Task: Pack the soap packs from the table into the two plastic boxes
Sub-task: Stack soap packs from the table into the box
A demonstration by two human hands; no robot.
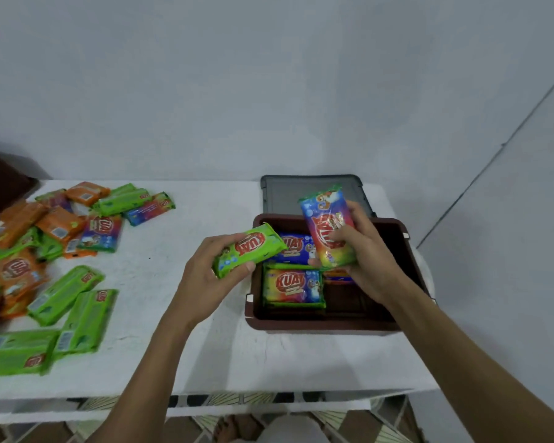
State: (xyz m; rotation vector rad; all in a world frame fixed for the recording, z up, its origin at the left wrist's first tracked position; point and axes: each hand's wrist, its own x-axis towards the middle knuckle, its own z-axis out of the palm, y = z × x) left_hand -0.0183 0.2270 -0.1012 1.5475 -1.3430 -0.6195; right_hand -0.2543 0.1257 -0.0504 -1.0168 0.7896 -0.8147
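Note:
A brown plastic box stands on the white table at the right, with several soap packs lying in it, among them a rainbow pack and a blue pack. My left hand grips a green soap pack at the box's left rim. My right hand holds a rainbow soap pack tilted upright above the box. Many green, orange and rainbow packs lie loose on the table's left side.
A grey lid or second box lies flat behind the brown box, against the wall. A dark brown object sits at the table's far left corner. The table's front edge runs just below my forearms, with patterned floor beneath.

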